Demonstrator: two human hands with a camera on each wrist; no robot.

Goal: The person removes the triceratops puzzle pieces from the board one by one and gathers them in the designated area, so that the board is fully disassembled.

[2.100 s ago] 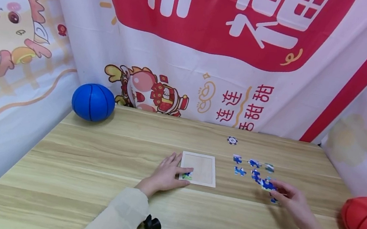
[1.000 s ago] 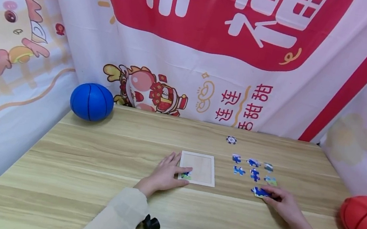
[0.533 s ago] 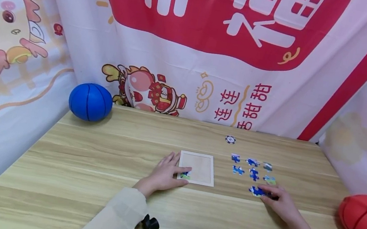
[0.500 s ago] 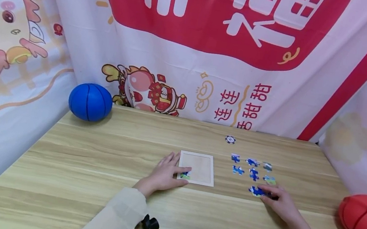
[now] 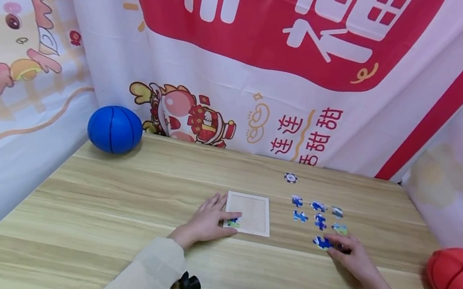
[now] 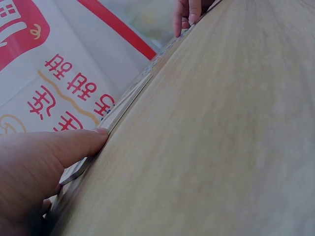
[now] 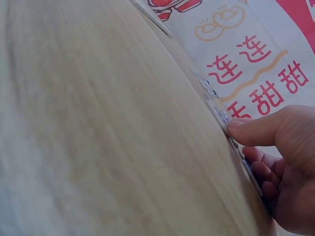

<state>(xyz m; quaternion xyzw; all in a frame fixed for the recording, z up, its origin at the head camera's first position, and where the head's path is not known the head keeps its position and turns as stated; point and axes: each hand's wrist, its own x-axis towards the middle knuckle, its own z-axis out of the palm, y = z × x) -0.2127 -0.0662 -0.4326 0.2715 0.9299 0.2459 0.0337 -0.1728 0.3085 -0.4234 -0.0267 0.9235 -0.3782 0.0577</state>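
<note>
At the table's right side my right hand (image 5: 351, 258) pinches a blue puzzle piece (image 5: 323, 242), thin, light, stiff card best lifted by its edges, while my flat-fingered left hand (image 5: 207, 220) steadies the wooden puzzle tray (image 5: 253, 214).

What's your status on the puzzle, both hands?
Left hand rests flat on the puzzle tray, fingers straight. Right hand pinches a blue puzzle piece on the table. Six loose pieces beyond it; nothing blocking the tray.
</note>
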